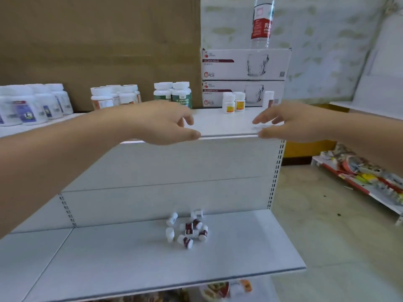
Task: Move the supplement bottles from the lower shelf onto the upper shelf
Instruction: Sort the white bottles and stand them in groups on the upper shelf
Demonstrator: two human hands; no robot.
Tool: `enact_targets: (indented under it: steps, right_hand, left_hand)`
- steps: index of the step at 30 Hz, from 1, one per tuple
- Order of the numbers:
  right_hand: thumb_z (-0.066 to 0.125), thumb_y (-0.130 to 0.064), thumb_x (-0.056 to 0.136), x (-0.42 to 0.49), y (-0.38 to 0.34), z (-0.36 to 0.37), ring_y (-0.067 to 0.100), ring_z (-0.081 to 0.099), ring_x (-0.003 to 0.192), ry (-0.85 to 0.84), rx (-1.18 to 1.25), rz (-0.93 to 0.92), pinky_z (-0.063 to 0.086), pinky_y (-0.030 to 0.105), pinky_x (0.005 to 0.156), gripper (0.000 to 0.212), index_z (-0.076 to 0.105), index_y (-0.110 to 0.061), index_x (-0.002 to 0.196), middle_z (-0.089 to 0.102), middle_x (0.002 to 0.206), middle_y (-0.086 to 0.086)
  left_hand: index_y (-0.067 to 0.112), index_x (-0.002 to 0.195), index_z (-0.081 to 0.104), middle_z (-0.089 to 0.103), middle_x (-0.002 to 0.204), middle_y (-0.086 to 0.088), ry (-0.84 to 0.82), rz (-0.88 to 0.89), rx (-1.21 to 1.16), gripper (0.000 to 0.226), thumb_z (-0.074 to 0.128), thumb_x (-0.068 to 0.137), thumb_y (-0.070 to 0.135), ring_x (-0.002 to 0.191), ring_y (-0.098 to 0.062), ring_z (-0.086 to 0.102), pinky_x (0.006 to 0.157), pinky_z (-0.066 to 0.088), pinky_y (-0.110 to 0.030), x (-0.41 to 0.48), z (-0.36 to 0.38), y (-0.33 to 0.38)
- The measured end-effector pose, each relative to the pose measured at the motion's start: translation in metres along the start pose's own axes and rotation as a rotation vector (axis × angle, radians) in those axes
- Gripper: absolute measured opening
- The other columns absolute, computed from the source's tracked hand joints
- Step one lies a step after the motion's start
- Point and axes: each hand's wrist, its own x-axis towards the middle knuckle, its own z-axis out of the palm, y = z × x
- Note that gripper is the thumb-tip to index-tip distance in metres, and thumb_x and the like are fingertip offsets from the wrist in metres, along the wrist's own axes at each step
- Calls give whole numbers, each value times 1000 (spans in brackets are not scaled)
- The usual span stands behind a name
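Several small white supplement bottles (188,228) with dark red labels lie tipped over in a heap on the lower shelf (130,258). One matching bottle (268,99) stands upright on the upper shelf (224,123), near two yellow-labelled bottles (233,102). My left hand (161,123) and my right hand (290,122) hover at the upper shelf's front edge, fingers apart, holding nothing. Both hands are well above the heap.
Rows of larger white bottles (32,105) and green-labelled bottles (174,93) line the upper shelf's back. Two stacked glass mug boxes (244,77) carry a water bottle (261,22). A low rack of goods (366,177) stands on the floor at right.
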Motion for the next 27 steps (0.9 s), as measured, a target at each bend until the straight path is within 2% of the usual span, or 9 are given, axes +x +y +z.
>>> enact_targets:
  steps: [3,6,9,11,15,20,24,27]
  right_hand:
    - [58,-48,88,-38,-33,11,11,55,117,40,5,-46,42,33,102,39,56,-40,126,57,129,-14]
    - [60,-46,85,-73,-61,30,7,55,109,72,72,-87,44,30,95,33,60,-41,118,60,120,-16]
    - [58,-47,85,-96,-80,61,6,55,109,4,73,-118,44,30,94,35,58,-41,120,60,120,-16]
    - [57,-47,87,-102,-84,86,6,53,113,-41,40,-127,43,29,96,38,56,-40,124,58,125,-14]
    - [60,-42,90,-98,-81,139,9,52,113,-106,26,-126,42,29,98,40,53,-36,129,55,127,-11]
    - [61,-36,90,-64,-64,212,9,56,108,-219,62,-114,41,23,86,39,53,-32,128,58,121,-9]
    - [63,-33,90,-18,-48,275,14,53,114,-397,70,-93,42,27,96,43,52,-29,131,53,128,-6]
    - [64,-31,89,20,-39,326,16,56,109,-468,104,-67,45,30,95,44,53,-25,131,57,128,-3]
  left_hand:
    - [30,124,55,58,116,13,56,69,25,46,49,89,59,109,-14,56,95,47,-37,-48,4,-11]
    - [27,121,57,59,113,7,154,240,48,44,51,88,55,100,-13,56,89,49,-36,-91,16,-19]
    - [26,124,57,57,112,7,102,343,3,47,48,88,55,98,-11,56,88,49,-34,-123,41,-28]
    - [27,127,54,55,117,8,53,351,43,46,48,90,54,103,-12,55,92,46,-33,-135,67,-37]
    - [30,131,51,53,128,10,-25,268,45,42,49,94,50,115,-11,53,95,44,-32,-143,121,-59]
    - [27,132,52,55,130,8,-113,96,-43,42,53,94,44,119,-14,53,97,44,-33,-119,200,-89]
    - [27,136,48,52,137,5,-296,-85,-138,48,55,92,44,121,-16,53,100,44,-36,-86,276,-113]
    - [25,138,46,51,140,4,-335,-190,-279,51,58,91,41,123,-16,52,102,44,-36,-59,324,-125]
